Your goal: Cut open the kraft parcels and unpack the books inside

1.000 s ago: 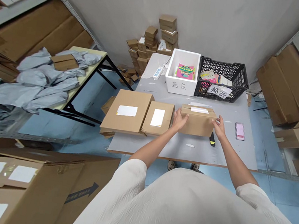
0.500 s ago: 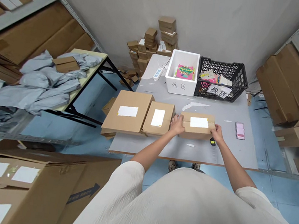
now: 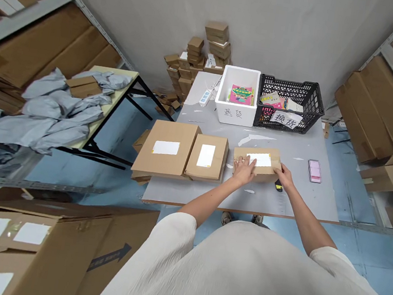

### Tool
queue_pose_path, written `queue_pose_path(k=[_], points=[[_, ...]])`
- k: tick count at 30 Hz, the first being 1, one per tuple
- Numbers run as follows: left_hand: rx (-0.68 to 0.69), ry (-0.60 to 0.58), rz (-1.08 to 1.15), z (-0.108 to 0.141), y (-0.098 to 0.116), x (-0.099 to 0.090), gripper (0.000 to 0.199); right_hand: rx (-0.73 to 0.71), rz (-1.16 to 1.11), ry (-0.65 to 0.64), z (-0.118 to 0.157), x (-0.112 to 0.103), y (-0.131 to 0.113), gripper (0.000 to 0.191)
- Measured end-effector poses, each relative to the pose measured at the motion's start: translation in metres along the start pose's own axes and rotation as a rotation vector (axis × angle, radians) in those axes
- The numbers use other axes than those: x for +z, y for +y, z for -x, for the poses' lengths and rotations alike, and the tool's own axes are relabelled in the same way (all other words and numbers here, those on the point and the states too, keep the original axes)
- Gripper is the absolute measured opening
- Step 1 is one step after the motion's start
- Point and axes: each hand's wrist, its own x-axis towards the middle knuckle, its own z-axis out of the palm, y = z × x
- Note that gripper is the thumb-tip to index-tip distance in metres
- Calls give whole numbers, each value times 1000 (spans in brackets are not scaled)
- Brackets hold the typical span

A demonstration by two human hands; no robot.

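Small sealed shipping carton (image 3: 266,172), seen in the head view, was on the grey work table (image 3: 207,196), in front of the black plastic crate (image 3: 291,105) and to the right of the narrower labelled carton (image 3: 206,158), with a gap between the two. The left hand (image 3: 243,171) lay on its top with the fingers apart, partly over the white paper label (image 3: 263,159); it pressed from above and was not closed around the cardboard. The right hand (image 3: 285,176) touched the right end with its fingers near the upper edge; whether the thumb and fingers were clamped there, I cannot tell. A black-and-yellow tool (image 3: 278,185) lay just beside this end, close under the right hand.

In my judgement, the carton was stiff and rather light to moderate, but its contents were hidden, so the real weight and fragility stayed uncertain. Smooth label paper could be a little slippery under fingertips. The better hold was probably with both palms on the two short ends, low down, where the board is firm and the label remains free.
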Motion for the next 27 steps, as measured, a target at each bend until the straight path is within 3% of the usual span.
queue_pose_path(k=[7, 11, 14, 17, 19, 21, 24, 27], points=[[82, -25, 69, -17, -4, -14, 88, -250, 155, 116, -13, -15, -31, 69], [232, 6, 173, -30, 14, -23, 91, -383, 367, 156, -10, -8, -48, 71], [344, 132, 192, -33, 33, -32, 77, -454, 419, 105, 0, 10, -55, 69], [302, 225, 143, -29, 41, -39, 56, -516, 380, 15, 3, 22, -56, 60], [234, 271, 120, -25, 37, -42, 48, -495, 362, 17, 0, 23, -53, 60], [188, 322, 120, -20, 27, -44, 43, -382, 370, 98, -7, 20, -48, 65], [210, 372, 133, -14, 10, -47, 37, -196, 351, 162, -18, 16, -41, 77], [258, 389, 148, -14, -4, -47, 35, -189, 281, 127, -24, 17, -38, 78]])
